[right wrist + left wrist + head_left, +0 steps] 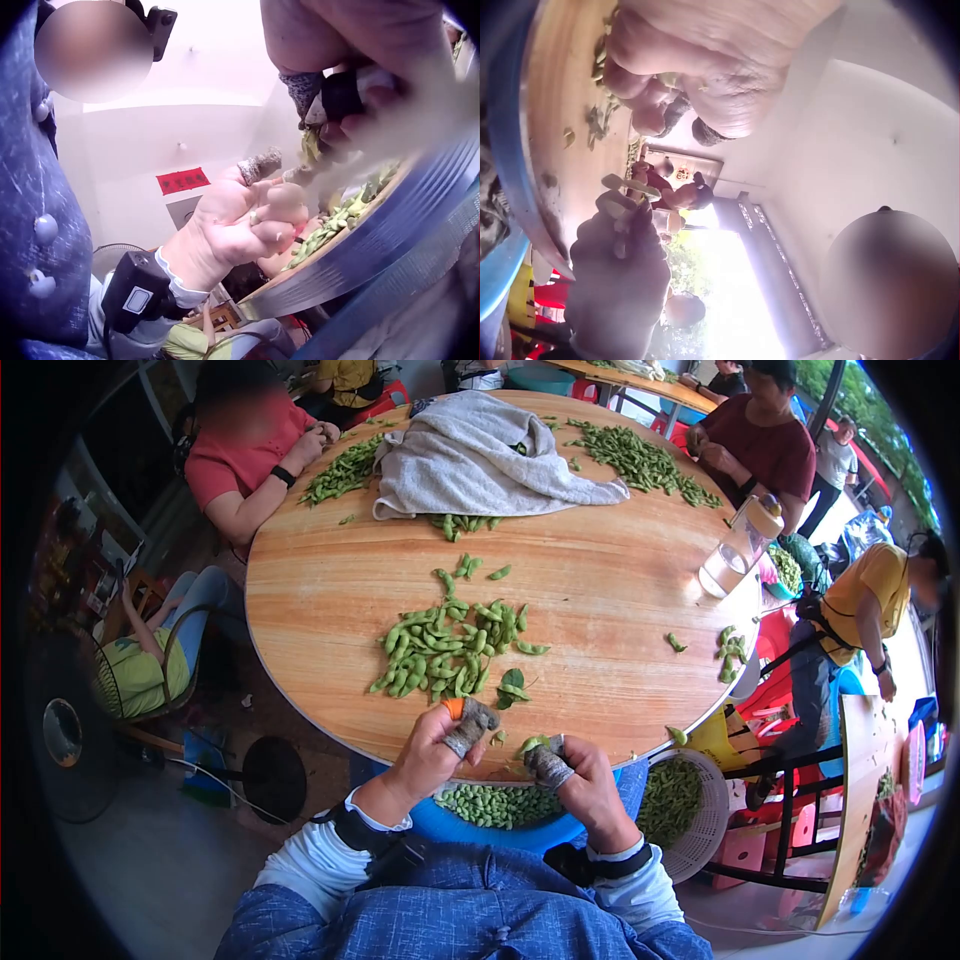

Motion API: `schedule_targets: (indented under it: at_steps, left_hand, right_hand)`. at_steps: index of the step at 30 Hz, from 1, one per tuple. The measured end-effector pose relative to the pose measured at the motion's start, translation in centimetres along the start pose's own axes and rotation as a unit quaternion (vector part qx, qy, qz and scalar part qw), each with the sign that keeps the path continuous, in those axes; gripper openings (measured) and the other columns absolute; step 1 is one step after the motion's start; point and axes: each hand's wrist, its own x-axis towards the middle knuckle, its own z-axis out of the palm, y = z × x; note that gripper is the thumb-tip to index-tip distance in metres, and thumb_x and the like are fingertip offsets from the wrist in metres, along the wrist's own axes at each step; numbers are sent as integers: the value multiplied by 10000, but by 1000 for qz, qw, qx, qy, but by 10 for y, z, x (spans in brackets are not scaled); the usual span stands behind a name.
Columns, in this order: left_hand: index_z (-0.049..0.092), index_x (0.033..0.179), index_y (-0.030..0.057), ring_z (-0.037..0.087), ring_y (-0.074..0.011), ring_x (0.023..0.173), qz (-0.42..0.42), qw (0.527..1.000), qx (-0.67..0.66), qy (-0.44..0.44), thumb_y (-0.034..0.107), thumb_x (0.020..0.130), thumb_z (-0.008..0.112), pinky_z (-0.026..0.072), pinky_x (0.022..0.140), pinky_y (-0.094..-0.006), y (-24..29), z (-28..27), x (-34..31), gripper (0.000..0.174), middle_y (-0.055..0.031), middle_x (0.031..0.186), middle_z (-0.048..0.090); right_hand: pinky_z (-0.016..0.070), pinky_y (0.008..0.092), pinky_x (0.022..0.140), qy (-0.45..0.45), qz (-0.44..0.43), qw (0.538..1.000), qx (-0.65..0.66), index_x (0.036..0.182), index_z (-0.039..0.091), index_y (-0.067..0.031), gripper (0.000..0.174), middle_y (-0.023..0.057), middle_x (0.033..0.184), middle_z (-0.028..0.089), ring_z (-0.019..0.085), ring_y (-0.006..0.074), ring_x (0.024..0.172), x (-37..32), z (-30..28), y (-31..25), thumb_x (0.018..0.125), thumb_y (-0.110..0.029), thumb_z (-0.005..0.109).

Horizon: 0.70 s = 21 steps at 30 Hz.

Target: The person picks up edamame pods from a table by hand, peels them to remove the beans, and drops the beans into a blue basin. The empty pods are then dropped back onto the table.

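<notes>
Curling, left hand [432, 748]: bunching fingers at the table [600, 590] edge, thumb and forefinger wearing grey cots [470, 725], tips meeting; being unable to tell whether pinching anything.
Lying ahead, pile [448, 650]: spreading loose over the wood just beyond the left hand, touching neither hand.
Catching below, basin [455, 828]: sitting under the table edge between the wrists, holding a layer of green pods.
Being worked, pod [530, 743]: sticking up out of the right fingers, just beside the left fingertips, hanging above the table edge and the basin.
Gripping, right hand [588, 788]: pinching the pod between a cotted thumb and curled fingers, closing narrowly round it.
Standing right, basket [712, 815]: sitting low beside the right wrist, also holding pods.
Judging the step: seemingly nipping an end off one pod, working midway through a single piece, with most of the pile not yet handled.
Judging the next move: calling for steadying the pod in the right hand, bringing the left thumb and forefinger squarely onto its tip, and keeping the piece over the basin rather than the floor.
</notes>
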Motion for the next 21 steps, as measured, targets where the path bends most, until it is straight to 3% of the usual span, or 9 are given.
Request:
schedule_targets:
  at_steps: [5,10,13,15,17,18,20,21]
  left_hand:
    - [509,933,6,441,-27,566,75,994,78,-16,170,793,568,354,499,-166,16,8,5,223,19,651,497]
    - [533,849,2,479,-30,627,-27,988,122,-91,78,753,599,402,545,-179,3,6,11,139,23,703,527]
    - [546,813,1,486,-34,624,-54,991,77,-92,52,758,579,404,552,-177,1,8,11,81,16,705,541]
    - [548,828,0,498,-38,624,-49,994,54,-86,41,765,565,411,552,-179,-5,8,11,77,15,701,547]
    - [546,802,32,452,-27,519,-92,991,-44,-83,72,797,531,353,449,-158,1,10,11,43,-15,685,563]
    - [542,793,41,429,-23,489,-105,988,-75,-86,87,804,526,326,423,-152,1,5,12,49,-24,680,565]
    - [525,777,70,339,-12,417,-123,983,-124,-64,139,821,517,228,374,-138,4,3,9,81,-55,659,567]
    - [523,784,69,342,-11,419,-126,979,-149,-58,140,818,522,230,376,-138,4,2,8,79,-55,659,567]
  right_hand:
    - [349,220,492,-4,-44,996,-75,746,546,27,124,-23,612,478,404,48,586,2,0,0,784,-91,539]
    - [340,232,467,-20,-84,987,-138,745,545,37,106,-6,581,458,384,56,566,0,0,-2,768,-65,536]
    - [337,234,467,-26,-68,995,-73,739,551,35,86,-12,574,451,381,58,568,2,-1,-4,760,-46,530]
    - [388,224,562,-16,-75,994,-84,824,539,51,97,22,684,522,452,75,650,2,-2,-5,774,-32,528]
    - [413,224,633,37,-125,990,-58,876,525,63,130,47,761,556,495,92,717,0,5,-7,783,-28,528]
    - [420,233,721,40,-81,995,-47,952,503,77,193,84,865,569,520,119,806,-1,4,-13,793,-31,525]
    - [421,233,726,33,-65,997,-26,989,508,70,229,68,879,570,521,112,804,3,-1,-3,797,-52,535]
    - [419,232,731,31,-57,998,-16,996,510,68,236,60,886,570,521,110,801,4,-2,-2,799,-60,538]
